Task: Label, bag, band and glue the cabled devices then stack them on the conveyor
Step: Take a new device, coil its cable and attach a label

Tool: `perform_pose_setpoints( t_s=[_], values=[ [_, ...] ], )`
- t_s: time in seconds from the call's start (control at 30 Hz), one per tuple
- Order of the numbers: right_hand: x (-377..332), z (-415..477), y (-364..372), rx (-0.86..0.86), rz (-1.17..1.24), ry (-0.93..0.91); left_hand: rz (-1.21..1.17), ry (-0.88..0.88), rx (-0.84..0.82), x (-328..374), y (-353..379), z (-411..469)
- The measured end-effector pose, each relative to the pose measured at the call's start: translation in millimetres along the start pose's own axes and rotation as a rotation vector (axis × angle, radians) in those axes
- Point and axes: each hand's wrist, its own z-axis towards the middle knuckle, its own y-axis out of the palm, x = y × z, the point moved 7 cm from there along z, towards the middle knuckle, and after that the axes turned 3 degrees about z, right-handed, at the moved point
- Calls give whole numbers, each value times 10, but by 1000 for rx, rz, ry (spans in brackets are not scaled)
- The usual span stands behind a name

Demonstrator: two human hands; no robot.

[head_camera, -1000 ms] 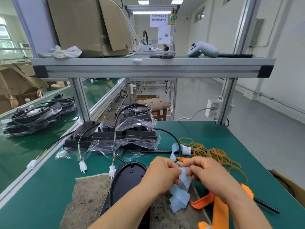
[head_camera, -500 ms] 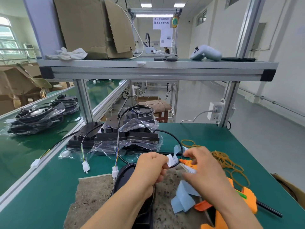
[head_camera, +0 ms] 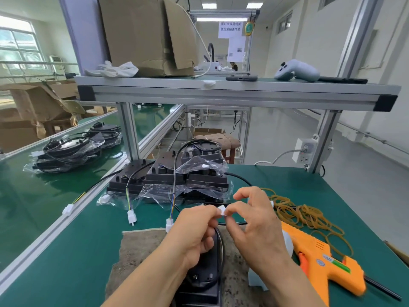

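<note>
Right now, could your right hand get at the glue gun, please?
Probably yes: the glue gun lies just beside the right hand, with nothing between them. The hand would first have to let go of the label it pinches with the left hand.

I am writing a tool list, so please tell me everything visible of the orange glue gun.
The orange glue gun looks like plastic, with a darker orange trigger and a sticker with a green stripe. It lies on its side on the green table, just right of the right hand, which hides its nozzle. No hand holds it. A black cord leaves one end.
</note>
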Motion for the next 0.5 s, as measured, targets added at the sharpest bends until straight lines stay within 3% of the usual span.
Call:
perform_pose_setpoints(
  t_s=[0.07,0.17,0.23,0.33,0.5],
  values=[
    [110,-10,-2,42,196,221,-41,73,-13,76,-90,-31],
    [293,-113,255,-38,897,794,74,230,-12,235,-276,-53],
    [247,-215,452,-126,1242,1067,243,305,-23,290,-339,-71],
    [189,-283,566,-194,1330,1213,347,367,-44,312,-363,-90],
    [204,-313,648,-155,1266,1258,336,399,-12,336,-479,-70]
  ],
)
